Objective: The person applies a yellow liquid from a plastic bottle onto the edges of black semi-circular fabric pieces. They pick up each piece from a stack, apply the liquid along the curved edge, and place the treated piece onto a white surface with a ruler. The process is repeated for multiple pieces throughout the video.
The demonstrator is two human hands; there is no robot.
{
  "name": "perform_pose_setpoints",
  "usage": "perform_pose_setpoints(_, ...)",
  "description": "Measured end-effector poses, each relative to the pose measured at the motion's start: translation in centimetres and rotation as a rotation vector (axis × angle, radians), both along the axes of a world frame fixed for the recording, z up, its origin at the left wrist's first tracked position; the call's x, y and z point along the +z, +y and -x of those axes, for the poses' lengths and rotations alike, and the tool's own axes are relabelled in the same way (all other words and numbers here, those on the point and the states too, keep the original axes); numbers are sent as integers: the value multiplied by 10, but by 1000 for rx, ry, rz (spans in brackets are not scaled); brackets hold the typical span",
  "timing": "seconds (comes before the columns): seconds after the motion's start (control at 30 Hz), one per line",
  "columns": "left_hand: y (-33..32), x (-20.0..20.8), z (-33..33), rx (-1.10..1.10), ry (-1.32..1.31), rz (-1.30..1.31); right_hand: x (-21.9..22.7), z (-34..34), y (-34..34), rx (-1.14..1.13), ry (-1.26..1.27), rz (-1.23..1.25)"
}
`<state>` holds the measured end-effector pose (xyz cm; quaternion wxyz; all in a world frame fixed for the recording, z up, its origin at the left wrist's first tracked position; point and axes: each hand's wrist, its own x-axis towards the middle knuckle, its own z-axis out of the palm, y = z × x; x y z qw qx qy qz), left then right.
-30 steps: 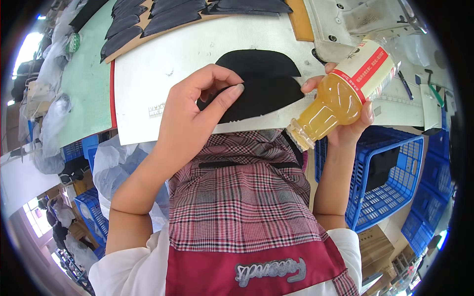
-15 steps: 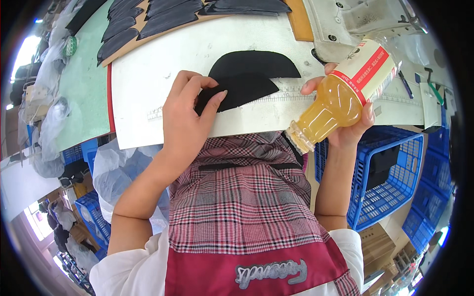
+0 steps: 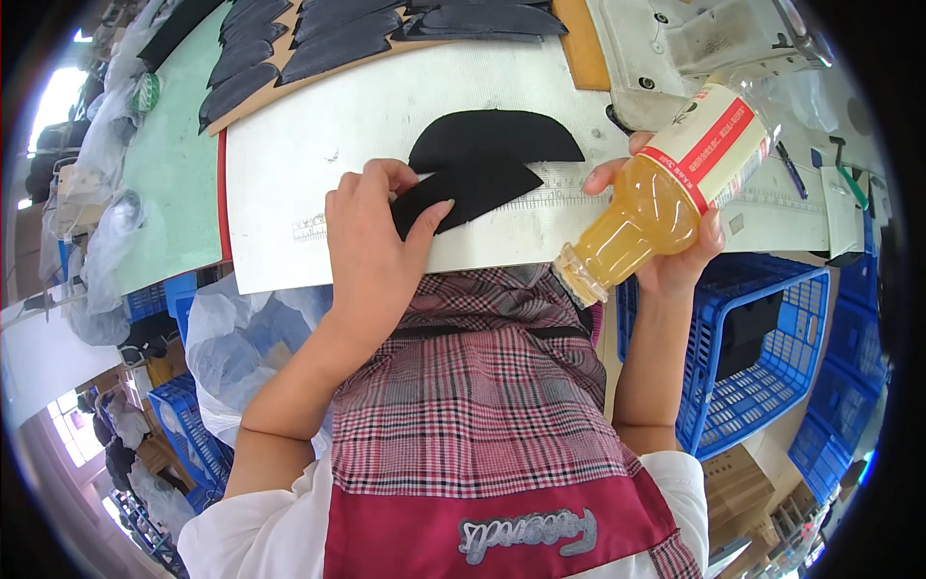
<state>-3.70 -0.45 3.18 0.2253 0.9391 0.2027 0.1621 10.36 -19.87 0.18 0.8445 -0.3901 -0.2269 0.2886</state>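
My left hand (image 3: 381, 232) pinches the left end of a black fabric piece (image 3: 473, 196) between thumb and fingers. That piece partly overlaps a second black piece (image 3: 502, 133) with a rounded far edge, which lies on the white work surface (image 3: 318, 193). My right hand (image 3: 680, 251) is wrapped round a clear plastic bottle (image 3: 666, 207) of yellow liquid with a red and cream label. The bottle is tilted, its neck pointing down and left toward the table's front edge. A printed ruler scale (image 3: 569, 189) runs along the surface beneath the fabric.
Several dark, curved pieces (image 3: 333, 43) lie in rows on a brown board at the back. A sewing machine bed (image 3: 675, 53) stands at the back right. Below the table, a blue crate (image 3: 762, 376) is to the right and a clear plastic bag (image 3: 231, 338) to the left.
My left hand has shifted slightly right and down, and the pinched fabric piece has turned a little. The bottle stays in my right hand, almost unmoved.
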Motion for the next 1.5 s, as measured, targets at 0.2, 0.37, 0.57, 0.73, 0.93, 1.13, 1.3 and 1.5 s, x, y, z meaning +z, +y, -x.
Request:
perform_pose_setpoints(0.2,6,12,-4,-184,-53,117,-5,0,0,-4,-24,-9)
perform_pose_setpoints(0.37,8,34,-27,-385,-144,158,-4,1,-2,-40,22,-55)
perform_pose_setpoints(0.57,14,17,-57,-213,-13,388,-2,3,0,-100,52,-87)
perform_pose_setpoints(0.73,16,-5,-56,-224,-126,162,-2,3,-1,-91,36,-43)
perform_pose_setpoints(0.93,18,-3,-57,-302,-77,47,0,3,0,-94,30,-15)
perform_pose_setpoints(1.13,13,-2,-69,-471,-113,-201,2,4,0,-85,29,0)
perform_pose_setpoints(1.3,14,-6,-76,-566,-116,-193,4,4,0,-79,33,-3)
perform_pose_setpoints(1.5,13,-14,-76,-534,-117,-93,-1,3,-1,-44,71,-79)
